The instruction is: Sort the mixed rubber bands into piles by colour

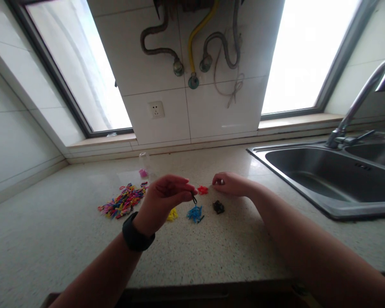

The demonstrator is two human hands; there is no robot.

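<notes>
My left hand (167,194) hovers over the counter, its fingers pinched on a small black elastic band (194,198) that dangles from the fingertips. My right hand (230,184) rests on the counter with fingers curled, its tips beside a small red pile (202,190); I cannot make out whether it holds anything. Below the hands lie sorted little piles: yellow (172,214), blue (195,213) and black (218,207). A larger mixed heap of coloured bands (123,202) lies to the left. A black watch (135,234) sits on my left wrist.
A steel sink (327,179) with a tap (362,98) fills the right side. A clear small bottle with something pink (144,167) stands behind the heap. The tiled wall holds a socket (156,109) and hoses; windows flank it. The speckled counter's front edge (192,284) runs below my arms.
</notes>
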